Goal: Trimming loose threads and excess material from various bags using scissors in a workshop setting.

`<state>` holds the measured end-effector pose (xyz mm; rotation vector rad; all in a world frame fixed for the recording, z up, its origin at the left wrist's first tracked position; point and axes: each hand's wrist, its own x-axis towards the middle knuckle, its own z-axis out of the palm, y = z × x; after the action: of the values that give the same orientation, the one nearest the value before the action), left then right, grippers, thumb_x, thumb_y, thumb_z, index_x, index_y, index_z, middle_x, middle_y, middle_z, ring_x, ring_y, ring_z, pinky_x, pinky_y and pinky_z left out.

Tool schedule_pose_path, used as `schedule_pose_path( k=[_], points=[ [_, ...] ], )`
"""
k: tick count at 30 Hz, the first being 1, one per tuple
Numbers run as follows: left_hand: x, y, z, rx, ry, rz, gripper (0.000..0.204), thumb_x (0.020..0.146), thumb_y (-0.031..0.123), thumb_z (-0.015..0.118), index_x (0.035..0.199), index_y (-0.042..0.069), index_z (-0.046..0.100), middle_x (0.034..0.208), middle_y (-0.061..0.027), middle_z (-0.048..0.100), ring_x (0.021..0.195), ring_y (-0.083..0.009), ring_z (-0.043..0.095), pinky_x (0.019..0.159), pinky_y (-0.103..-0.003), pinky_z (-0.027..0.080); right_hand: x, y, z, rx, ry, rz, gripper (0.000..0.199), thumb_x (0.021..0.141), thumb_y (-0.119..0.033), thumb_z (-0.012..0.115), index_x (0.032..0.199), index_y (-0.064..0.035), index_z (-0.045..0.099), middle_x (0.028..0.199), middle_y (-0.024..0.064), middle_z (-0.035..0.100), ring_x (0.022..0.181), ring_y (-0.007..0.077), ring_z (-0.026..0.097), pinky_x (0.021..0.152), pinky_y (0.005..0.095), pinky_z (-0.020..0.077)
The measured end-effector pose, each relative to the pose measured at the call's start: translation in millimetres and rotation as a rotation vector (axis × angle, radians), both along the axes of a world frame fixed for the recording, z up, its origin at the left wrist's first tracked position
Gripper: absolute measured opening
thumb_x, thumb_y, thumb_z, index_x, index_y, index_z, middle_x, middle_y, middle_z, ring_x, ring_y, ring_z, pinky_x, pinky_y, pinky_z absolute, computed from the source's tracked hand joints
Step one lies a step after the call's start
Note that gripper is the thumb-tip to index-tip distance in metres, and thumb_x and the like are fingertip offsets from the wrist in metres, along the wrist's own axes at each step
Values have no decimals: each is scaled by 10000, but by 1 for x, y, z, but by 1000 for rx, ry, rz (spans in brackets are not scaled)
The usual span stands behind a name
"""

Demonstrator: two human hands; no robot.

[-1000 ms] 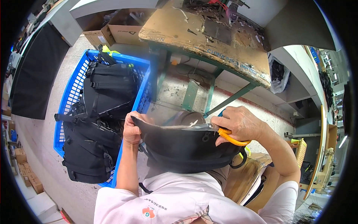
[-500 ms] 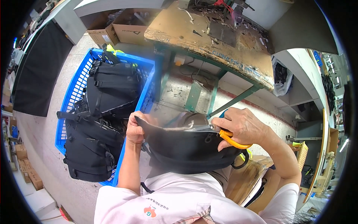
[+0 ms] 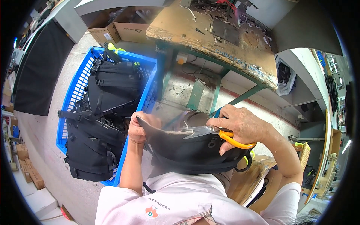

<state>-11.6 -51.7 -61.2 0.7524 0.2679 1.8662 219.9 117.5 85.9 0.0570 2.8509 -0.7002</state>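
A black fabric bag piece [image 3: 180,152] lies across my lap, its raw upper edge facing away from me. My left hand [image 3: 138,127] pinches the left corner of that edge and pulls it up. In my right hand [image 3: 243,127] is a pair of scissors [image 3: 237,141] with orange-wrapped handles, fingers closed round the loops. The blades point left along the edge and stand apart, near a pale loose strip at the cut line. Part of the bag's far side is hidden behind the edge.
To my left stands a blue plastic basket [image 3: 148,80] holding black backpacks [image 3: 92,157]. Ahead is a worn workbench [image 3: 180,28] on green metal legs, scattered with scraps. Cardboard boxes [image 3: 131,32] sit beyond the basket, and more cardboard [image 3: 243,176] lies by my right side.
The scissors' blades have opened wider and shifted slightly left and down with my right hand. My left hand keeps its grip on the corner.
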Motion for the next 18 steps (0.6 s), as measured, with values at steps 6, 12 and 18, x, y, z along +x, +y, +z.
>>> schedule_pose_path(
  k=[6, 12, 18],
  points=[
    [-3, -2, -4, -59, -31, -3, 228, 631, 108, 752, 679, 15, 549, 609, -110, 557, 510, -209, 476, 485, -336, 336, -5, -6, -1, 32, 27, 25, 607, 641, -593, 628, 1040, -148, 521, 741, 89, 488, 737, 250, 495, 575, 343, 423],
    [-3, -4, -7, -50, -15, 12, 234, 645, 125, 750, 712, 25, 549, 645, -116, 561, 546, -213, 482, 514, -343, 355, -5, -8, -4, 31, 39, 47, 551, 705, -562, 594, 1021, -120, 505, 696, 86, 499, 708, 247, 530, 566, 333, 457],
    [-3, -5, -3, -50, -2, 32, 196, 630, 94, 730, 745, 22, 588, 572, -102, 534, 462, -163, 434, 501, -312, 297, -5, -9, -5, 21, 49, 47, 512, 723, -534, 595, 978, -100, 500, 637, 78, 499, 643, 237, 546, 526, 330, 454]
  ],
)
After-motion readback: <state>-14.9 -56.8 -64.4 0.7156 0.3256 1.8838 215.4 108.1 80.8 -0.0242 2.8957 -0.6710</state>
